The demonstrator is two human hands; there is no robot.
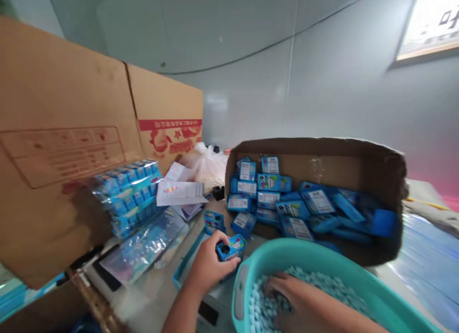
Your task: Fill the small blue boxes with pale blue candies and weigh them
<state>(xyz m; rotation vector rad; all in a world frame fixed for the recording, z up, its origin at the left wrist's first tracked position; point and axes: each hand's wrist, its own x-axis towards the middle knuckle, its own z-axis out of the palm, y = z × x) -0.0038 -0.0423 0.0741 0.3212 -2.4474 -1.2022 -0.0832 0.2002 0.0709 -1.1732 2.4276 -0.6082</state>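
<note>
My left hand (210, 261) grips a small blue box (233, 247) with a dark opening in its near end, held over a shallow blue tray (178, 275). To the right, my right hand (287, 295) reaches down into a teal plastic basin (297, 247) full of small pale-blue pellets (322, 281). Its fingertips are sunk among the pellets and partly blurred, so their grip is hidden. Another small blue box (214, 221) stands just beyond my left hand, and one more blue box (244, 223) lies beside the carton's near edge.
An open cardboard carton (319, 154) lies behind the basin, holding many blue boxes (319, 201). At left stand large cardboard boxes (64, 94) and a clear-wrapped stack of blue boxes (132, 194). Papers (182, 192) and a white plastic bag (206, 163) sit between them.
</note>
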